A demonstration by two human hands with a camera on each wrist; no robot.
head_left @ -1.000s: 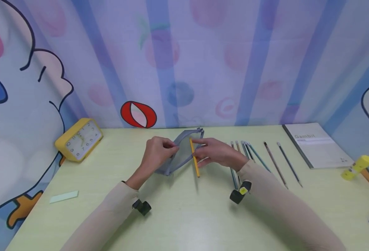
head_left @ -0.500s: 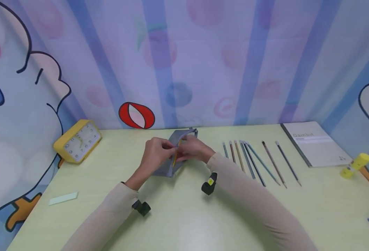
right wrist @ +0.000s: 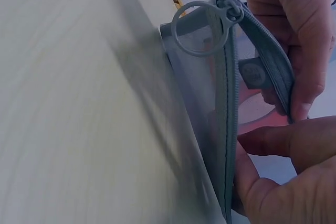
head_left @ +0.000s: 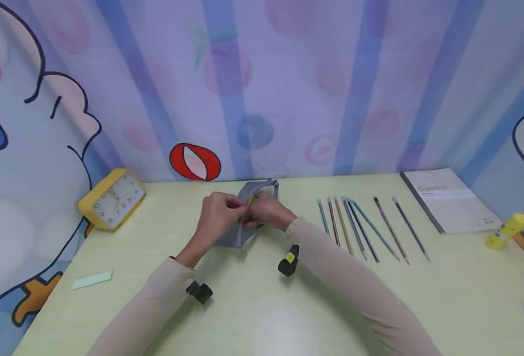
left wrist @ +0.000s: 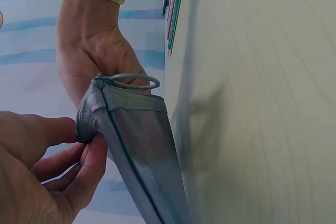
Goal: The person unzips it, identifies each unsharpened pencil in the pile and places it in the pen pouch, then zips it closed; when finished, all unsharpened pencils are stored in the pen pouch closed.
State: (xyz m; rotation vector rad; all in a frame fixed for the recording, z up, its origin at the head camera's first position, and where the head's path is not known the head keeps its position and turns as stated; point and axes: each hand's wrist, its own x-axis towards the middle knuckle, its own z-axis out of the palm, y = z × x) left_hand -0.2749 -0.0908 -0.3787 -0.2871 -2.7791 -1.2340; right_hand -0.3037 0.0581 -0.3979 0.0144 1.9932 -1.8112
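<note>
1. The left hand (head_left: pixel 219 215) has its grip closed in a pinch: thumb and fingertips hold one edge of the grey mesh pouch (head_left: pixel 234 238) at its mouth, drawing that edge aside.
2. The right hand (head_left: pixel 268 211) reaches into the mouth of the pouch, its fingers bent and just beside the left fingertips. A yellow pencil (head_left: pixel 251 199) shows as a short strip between the two hands; whether the right grip has hold of it, and how far its fingers are parted, I cannot tell.
3. The pouch is above the desk (head_left: pixel 253 316), near its back edge, with its mouth gaping.
4. The right wrist view alone makes out the small label tab (right wrist: pixel 255 73) by the parted zip (right wrist: pixel 228 108) clearly; the pencil cannot be seen there.
5. The left wrist view shows the pouch from its ring end, the pull ring (left wrist: pixel 131 82) jutting out and the right hand's fingers partly masked behind it.
6. Only the head view takes in the whole row of loose pencils (head_left: pixel 361 227) to the right, with the notebook (head_left: pixel 455 201) beyond them and the yellow clock (head_left: pixel 112 199) well off to the left.
</note>
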